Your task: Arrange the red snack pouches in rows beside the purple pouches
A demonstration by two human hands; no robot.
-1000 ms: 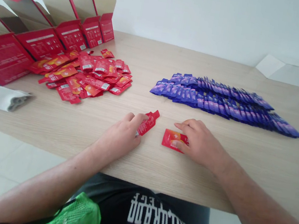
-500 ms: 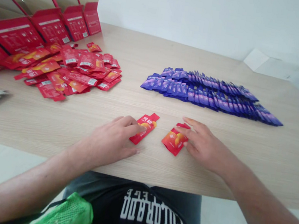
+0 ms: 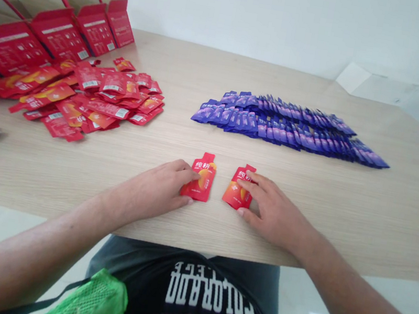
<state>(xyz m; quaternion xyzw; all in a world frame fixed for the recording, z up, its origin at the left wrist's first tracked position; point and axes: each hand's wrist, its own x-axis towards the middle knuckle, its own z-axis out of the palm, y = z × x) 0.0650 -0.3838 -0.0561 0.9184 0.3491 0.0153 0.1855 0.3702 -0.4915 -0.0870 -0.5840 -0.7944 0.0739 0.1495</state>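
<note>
The left hand [image 3: 159,187], thumb spread apart, covers the left edge of a flat, glossy red-orange sachet [image 3: 202,192] on the pale wooden table [image 3: 198,229]. The spread right hand [image 3: 278,213] partly hides a second red-orange sachet [image 3: 234,196]. Red cardboard boxes [image 3: 58,37] are cut off at left.

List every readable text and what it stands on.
"纯耕" (second character less certain): left pouch, at the left hand.
"纯", next character partly covered: right pouch, at the right hand.
"COLORADO", upside down: black shirt.
Too small or blurred: the shirt's other lettering, smaller pouch print, purple sachets, red pouch pile, red boxes.
</note>
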